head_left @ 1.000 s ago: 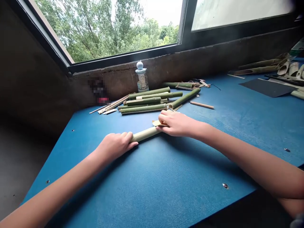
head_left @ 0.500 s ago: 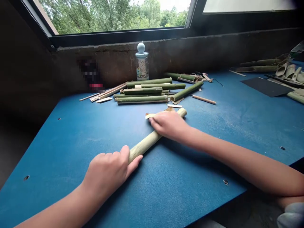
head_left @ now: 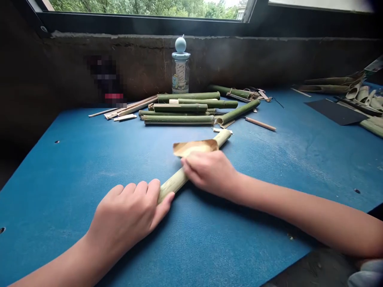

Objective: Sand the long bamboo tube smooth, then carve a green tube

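Observation:
A pale, peeled bamboo tube [head_left: 174,184] lies slantwise on the blue table, its far end pointing up to the right. My left hand [head_left: 128,211] is wrapped round its near end, the thumb along the lower side. Across the middle of the tube, my right hand [head_left: 209,171] presses down a sheet of sandpaper [head_left: 194,147], closed over it. The sheet is tan-brown with a pale area, and its free edge curls up beyond the knuckles. Motion blurs this hand a little, and the part of the tube under it is hidden.
Several green bamboo tubes [head_left: 179,120] lie at the back, with bamboo strips [head_left: 134,107] to their left. Behind them stands a clear bottle [head_left: 180,75] with a blue lid. A pencil-like stick [head_left: 260,124], a black sheet [head_left: 335,111] and cut bamboo pieces [head_left: 362,93] lie to the right.
My right hand has slid down the tube towards my left hand, and more of the sandpaper shows. My left hand keeps its grip. The view has tilted downward.

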`<state>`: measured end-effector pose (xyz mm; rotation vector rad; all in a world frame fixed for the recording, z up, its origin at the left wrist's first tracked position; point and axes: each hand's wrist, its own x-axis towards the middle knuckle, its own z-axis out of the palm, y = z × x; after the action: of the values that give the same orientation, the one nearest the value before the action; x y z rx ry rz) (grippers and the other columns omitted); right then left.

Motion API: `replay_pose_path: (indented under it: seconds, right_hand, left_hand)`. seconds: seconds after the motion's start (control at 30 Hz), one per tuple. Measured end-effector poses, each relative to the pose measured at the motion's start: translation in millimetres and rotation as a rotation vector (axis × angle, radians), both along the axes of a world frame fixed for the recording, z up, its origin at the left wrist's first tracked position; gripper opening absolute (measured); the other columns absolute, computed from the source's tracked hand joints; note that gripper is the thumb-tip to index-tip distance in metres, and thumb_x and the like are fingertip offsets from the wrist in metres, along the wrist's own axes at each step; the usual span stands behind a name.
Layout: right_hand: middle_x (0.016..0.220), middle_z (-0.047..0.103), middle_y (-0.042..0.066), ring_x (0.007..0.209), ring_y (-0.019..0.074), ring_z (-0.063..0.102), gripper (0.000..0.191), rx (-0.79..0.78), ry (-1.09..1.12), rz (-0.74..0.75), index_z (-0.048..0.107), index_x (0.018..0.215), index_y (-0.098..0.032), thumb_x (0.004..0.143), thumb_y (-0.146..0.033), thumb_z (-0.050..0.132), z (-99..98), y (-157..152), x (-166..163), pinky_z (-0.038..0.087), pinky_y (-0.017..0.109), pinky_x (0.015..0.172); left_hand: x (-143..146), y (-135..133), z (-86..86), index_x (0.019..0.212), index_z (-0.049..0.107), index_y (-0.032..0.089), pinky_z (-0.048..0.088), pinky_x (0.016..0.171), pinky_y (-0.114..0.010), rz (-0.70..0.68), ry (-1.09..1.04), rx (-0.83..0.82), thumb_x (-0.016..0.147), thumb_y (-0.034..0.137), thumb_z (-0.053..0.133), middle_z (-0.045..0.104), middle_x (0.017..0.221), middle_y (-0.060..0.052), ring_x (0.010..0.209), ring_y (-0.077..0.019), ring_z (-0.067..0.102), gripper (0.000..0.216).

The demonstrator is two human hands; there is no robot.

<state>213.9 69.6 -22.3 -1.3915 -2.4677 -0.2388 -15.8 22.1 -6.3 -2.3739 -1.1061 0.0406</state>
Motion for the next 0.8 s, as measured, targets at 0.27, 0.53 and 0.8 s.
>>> replay_pose_path:
  seconds: [0.27, 0.53, 0.8]
  right_hand:
    - [0.074, 0.067, 0.012, 0.065, 0.0188, 0.054, 0.046, -0.013, 0.056, -0.272, 0.066, 0.077, -0.011, 0.101, -0.028, 0.03, 0.0, 39.6, 36.0, 0.027, 0.032, 0.06]
    - [0.073, 0.067, 0.004, 0.063, 0.0169, 0.055, 0.049, -0.059, 0.015, 0.178, 0.068, 0.083, -0.022, 0.101, -0.036, 0.025, 0.1, -8.3, -8.7, 0.033, 0.03, 0.056]
    - [0.076, 0.068, 0.009, 0.067, 0.0174, 0.059, 0.041, 0.009, 0.057, -0.121, 0.066, 0.079, -0.016, 0.098, -0.029, 0.032, 1.3, 8.6, 11.4, 0.037, 0.03, 0.062]
  left_hand:
    - [1.3, 1.1, -4.9, 0.056, 0.045, 0.024, 0.011, 0.045, -0.031, -0.057, -0.086, -0.024, 0.094, 0.054, 0.034, 0.046, 0.037, -0.001, 0.032, -0.0194, 0.044, 0.05]
    - [6.9, -23.3, -3.7, 0.059, 0.049, 0.024, 0.028, 0.047, -0.034, -0.157, -0.149, -0.043, 0.092, 0.055, 0.038, 0.05, 0.046, -0.002, 0.04, -0.0213, 0.051, 0.047]
    - [6.4, -16.9, -8.0, 0.059, 0.047, 0.024, 0.03, 0.047, -0.034, -0.166, -0.184, -0.045, 0.088, 0.047, 0.044, 0.048, 0.045, 0.0, 0.039, -0.0199, 0.05, 0.038]
